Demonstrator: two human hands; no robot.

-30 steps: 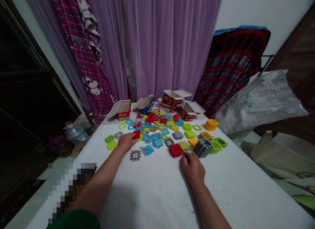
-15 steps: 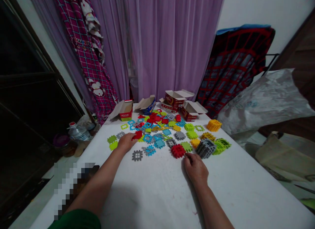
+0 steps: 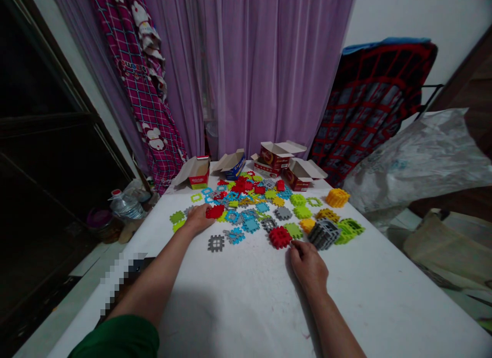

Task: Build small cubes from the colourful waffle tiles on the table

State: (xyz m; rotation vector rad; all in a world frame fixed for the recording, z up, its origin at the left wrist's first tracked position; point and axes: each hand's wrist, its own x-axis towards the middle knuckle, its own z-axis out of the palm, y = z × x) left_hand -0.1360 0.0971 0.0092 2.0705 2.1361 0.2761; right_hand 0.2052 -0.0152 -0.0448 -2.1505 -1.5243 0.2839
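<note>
The red tile (image 3: 216, 211) lies just right of the left hand (image 3: 199, 218), left of the frame's middle — that hand is nearer. I can't tell if it grips. The right hand (image 3: 310, 263), fingers curled, is beside the red stack (image 3: 280, 237) — its grip is hidden too.

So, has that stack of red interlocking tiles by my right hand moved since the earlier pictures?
No: the red tile stack shows no visible shift either way against the open red-and-green box.
</note>
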